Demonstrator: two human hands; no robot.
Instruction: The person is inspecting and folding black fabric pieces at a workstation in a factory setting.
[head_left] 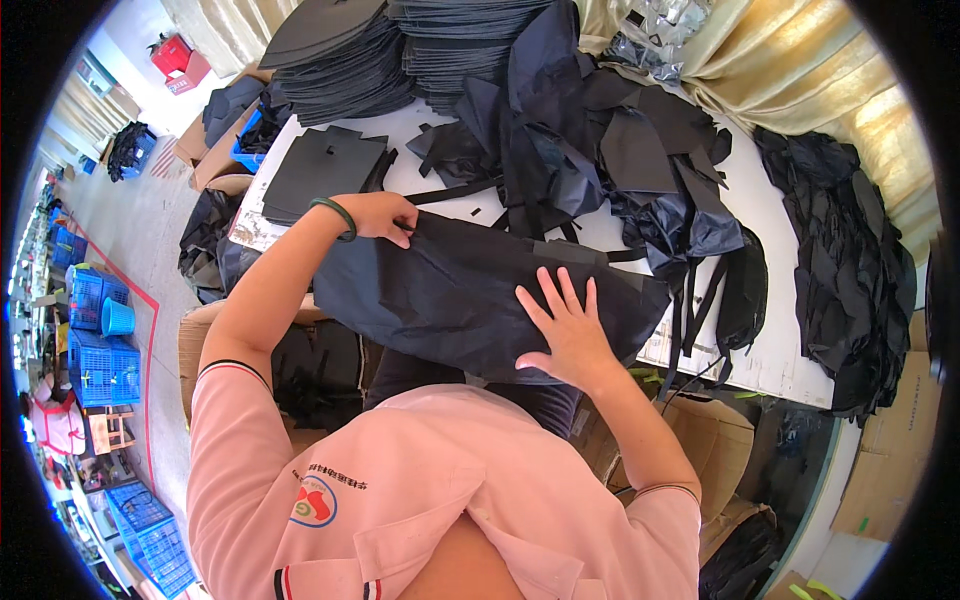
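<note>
A wide piece of black fabric (430, 290) lies across the near edge of the white table, its lower part hanging toward my lap. My left hand (385, 218) is closed on the upper left edge of the fabric, thumb and fingers pinching it. Spread flat on the right part of the same fabric is my right hand (568, 330), fingers apart and pressing on the surface. Beyond my left hand sits a short stack of black panels (325, 170). A heap of black fabric pieces and straps (550, 130) lies past the middle of the fabric.
Tall stacks of black sheets (335, 60) stand at the table's far side. Dark fabric pieces (845, 260) hang over the right edge of the white table (780, 340). Cardboard boxes (700, 430) stand below, near my legs. Blue crates (105, 365) line the floor at left.
</note>
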